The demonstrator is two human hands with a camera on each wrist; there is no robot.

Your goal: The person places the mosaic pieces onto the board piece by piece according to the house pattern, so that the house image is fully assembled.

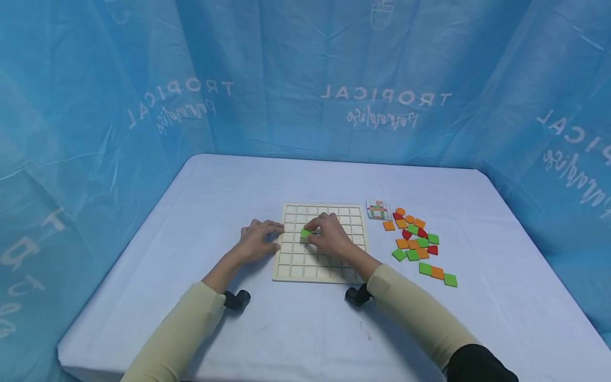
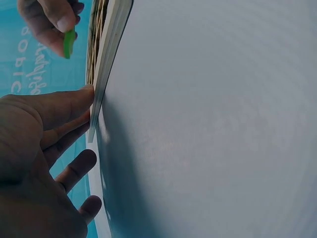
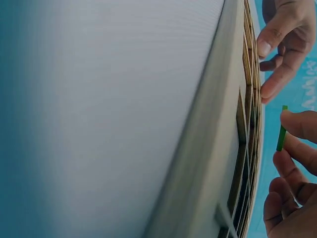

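A pale wooden grid board [image 1: 296, 271] lies on the white table. My right hand [image 1: 329, 236] pinches a green square tile [image 1: 304, 235] between thumb and fingers, above the left-middle part of the grid. The right wrist view shows that tile [image 3: 282, 130] edge-on, raised over the board's cells. At the board's left edge rests my left hand [image 1: 258, 241], its fingers fairly straight and spread. In the left wrist view the left thumb and fingertips [image 2: 85, 95] touch the board's side [image 2: 106, 54].
Right of the board lie several loose tiles, among them a green square [image 1: 451, 280], an orange square [image 1: 389, 226], an orange disc [image 1: 400, 211] and a red piece [image 1: 432, 249]. A small pattern card [image 1: 378, 210] sits by the board's upper right corner. Blue curtains [image 1: 286, 79] surround the table.
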